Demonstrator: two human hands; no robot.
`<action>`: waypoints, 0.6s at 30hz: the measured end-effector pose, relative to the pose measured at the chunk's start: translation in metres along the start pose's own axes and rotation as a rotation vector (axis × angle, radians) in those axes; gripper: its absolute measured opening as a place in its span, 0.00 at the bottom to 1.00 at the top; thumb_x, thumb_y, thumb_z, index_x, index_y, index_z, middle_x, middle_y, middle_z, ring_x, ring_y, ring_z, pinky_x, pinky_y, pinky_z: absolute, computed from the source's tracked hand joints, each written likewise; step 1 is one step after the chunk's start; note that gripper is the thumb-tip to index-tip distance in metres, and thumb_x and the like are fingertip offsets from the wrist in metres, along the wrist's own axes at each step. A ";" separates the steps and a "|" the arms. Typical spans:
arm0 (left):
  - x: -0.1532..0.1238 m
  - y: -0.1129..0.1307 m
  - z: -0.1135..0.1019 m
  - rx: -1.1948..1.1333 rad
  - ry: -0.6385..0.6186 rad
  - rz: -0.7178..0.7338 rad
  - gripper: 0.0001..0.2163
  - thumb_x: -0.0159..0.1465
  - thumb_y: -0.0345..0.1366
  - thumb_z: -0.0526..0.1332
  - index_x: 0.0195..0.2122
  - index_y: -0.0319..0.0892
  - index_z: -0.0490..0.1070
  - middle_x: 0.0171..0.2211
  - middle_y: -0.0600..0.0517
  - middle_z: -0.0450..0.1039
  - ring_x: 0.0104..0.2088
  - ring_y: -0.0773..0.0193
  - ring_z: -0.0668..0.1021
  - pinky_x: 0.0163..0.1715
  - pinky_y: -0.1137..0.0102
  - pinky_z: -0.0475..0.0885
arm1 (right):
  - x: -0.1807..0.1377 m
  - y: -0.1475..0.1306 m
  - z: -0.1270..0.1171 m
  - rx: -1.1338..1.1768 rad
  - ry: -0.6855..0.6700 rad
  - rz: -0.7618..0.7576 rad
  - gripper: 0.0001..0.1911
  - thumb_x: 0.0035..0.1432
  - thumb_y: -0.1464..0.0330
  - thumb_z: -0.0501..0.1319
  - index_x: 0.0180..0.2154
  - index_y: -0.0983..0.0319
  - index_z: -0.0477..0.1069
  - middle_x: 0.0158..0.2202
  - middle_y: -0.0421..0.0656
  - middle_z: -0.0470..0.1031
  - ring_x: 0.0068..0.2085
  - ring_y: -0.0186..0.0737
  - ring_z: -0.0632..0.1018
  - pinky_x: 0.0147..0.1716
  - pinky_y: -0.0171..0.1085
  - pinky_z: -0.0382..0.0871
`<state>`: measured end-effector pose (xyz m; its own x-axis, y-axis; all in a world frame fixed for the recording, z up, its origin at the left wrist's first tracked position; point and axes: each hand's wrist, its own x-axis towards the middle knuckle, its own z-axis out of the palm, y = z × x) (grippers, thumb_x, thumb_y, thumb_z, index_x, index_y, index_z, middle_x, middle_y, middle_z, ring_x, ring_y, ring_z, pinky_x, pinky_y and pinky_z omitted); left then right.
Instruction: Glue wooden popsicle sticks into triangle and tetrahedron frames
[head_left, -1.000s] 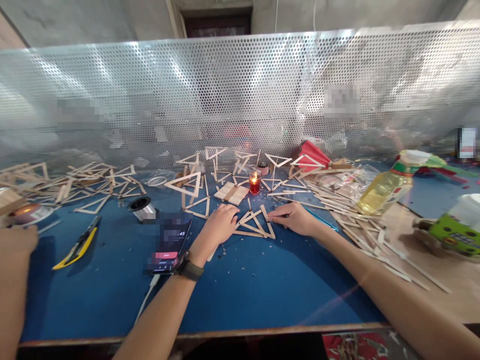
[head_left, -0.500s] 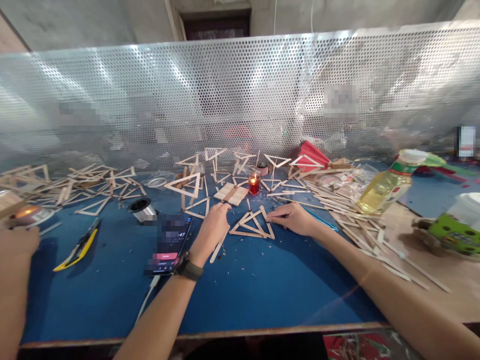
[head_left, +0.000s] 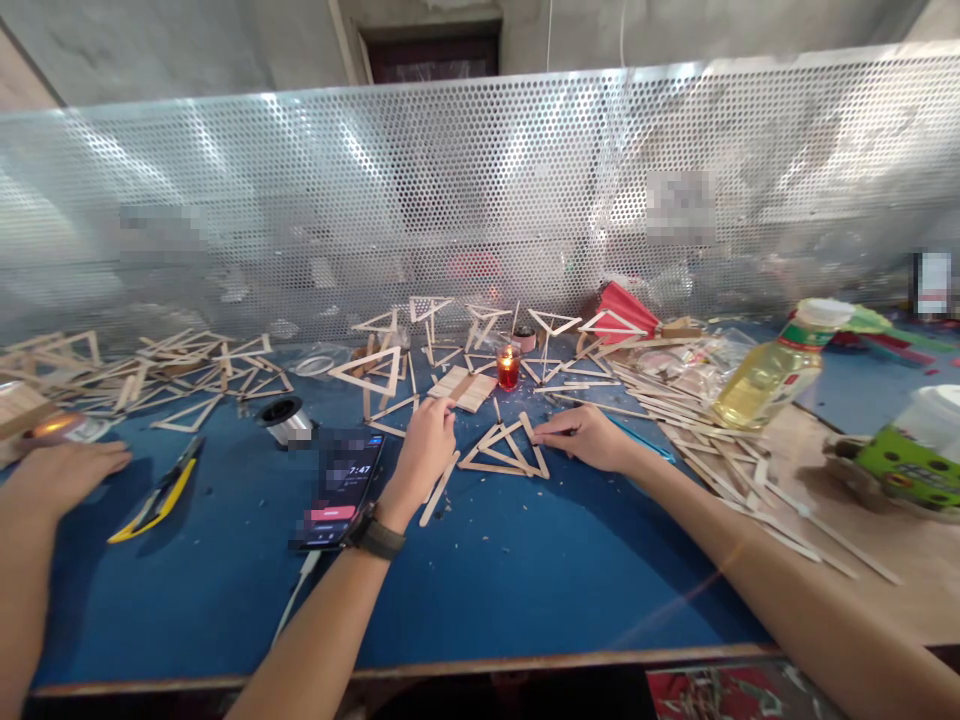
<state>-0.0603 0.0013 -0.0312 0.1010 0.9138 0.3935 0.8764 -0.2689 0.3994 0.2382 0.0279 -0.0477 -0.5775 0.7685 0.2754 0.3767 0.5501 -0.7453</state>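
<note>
My right hand (head_left: 585, 438) pinches the right corner of a triangular frame of wooden craft sticks (head_left: 499, 467), which rests on the blue table. Left of that frame is my left hand (head_left: 427, 450), its fingers curled together at the near edge of a flat block of craft sticks (head_left: 465, 387) with a brown strip across it. What those fingers hold, if anything, is hidden. Beneath this hand lies a loose craft stick (head_left: 439, 495). A lit candle in a red glass (head_left: 508, 372) burns just behind the frame.
Stick frames (head_left: 367, 372) stand along the perforated metal screen (head_left: 517, 190). A phone (head_left: 341, 490), a wire spool (head_left: 283, 420) and a yellow cutter (head_left: 157, 495) lie leftward, near another person's hand (head_left: 67, 475). Rightward are loose sticks (head_left: 720, 450) and an oil bottle (head_left: 772, 375).
My left hand has shifted slightly left and up, toward the stick block. My right hand and the frame stay put. The other person's hand has moved right and its fingers have stretched out.
</note>
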 end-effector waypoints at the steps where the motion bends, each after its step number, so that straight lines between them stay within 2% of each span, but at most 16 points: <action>1: 0.001 0.004 -0.001 -0.016 0.009 0.001 0.10 0.68 0.40 0.58 0.49 0.56 0.72 0.45 0.52 0.79 0.50 0.48 0.80 0.52 0.53 0.76 | 0.000 0.000 0.000 0.003 0.001 -0.001 0.19 0.64 0.51 0.63 0.40 0.57 0.85 0.35 0.45 0.84 0.24 0.35 0.74 0.24 0.35 0.67; 7: 0.002 0.021 -0.004 -0.124 -0.008 0.013 0.12 0.70 0.43 0.55 0.53 0.58 0.72 0.46 0.56 0.80 0.52 0.53 0.79 0.51 0.56 0.77 | 0.001 -0.003 0.000 0.005 0.004 -0.012 0.20 0.64 0.51 0.63 0.40 0.58 0.85 0.34 0.45 0.84 0.24 0.34 0.74 0.25 0.34 0.67; 11: 0.002 0.026 -0.006 -0.244 -0.043 0.006 0.12 0.70 0.44 0.55 0.49 0.57 0.76 0.46 0.57 0.82 0.50 0.54 0.80 0.48 0.57 0.77 | 0.000 -0.005 0.000 -0.003 0.001 -0.018 0.20 0.64 0.51 0.63 0.40 0.59 0.85 0.34 0.44 0.84 0.24 0.34 0.74 0.25 0.34 0.67; 15: 0.002 0.026 -0.007 -0.390 -0.029 0.008 0.14 0.70 0.47 0.56 0.47 0.49 0.78 0.46 0.50 0.82 0.45 0.54 0.81 0.44 0.61 0.77 | 0.000 -0.004 -0.001 -0.005 0.001 -0.020 0.20 0.64 0.52 0.63 0.40 0.60 0.85 0.34 0.45 0.84 0.24 0.33 0.74 0.25 0.34 0.67; 18: 0.002 0.024 -0.006 -0.386 0.028 0.016 0.17 0.71 0.48 0.54 0.44 0.43 0.79 0.43 0.46 0.82 0.41 0.56 0.81 0.40 0.66 0.74 | 0.000 -0.002 -0.001 0.000 -0.004 -0.015 0.19 0.64 0.53 0.63 0.40 0.59 0.85 0.34 0.44 0.84 0.24 0.34 0.74 0.24 0.34 0.67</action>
<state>-0.0416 -0.0049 -0.0158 0.0955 0.9013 0.4226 0.6328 -0.3827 0.6731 0.2379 0.0274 -0.0460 -0.5856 0.7592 0.2840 0.3682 0.5613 -0.7412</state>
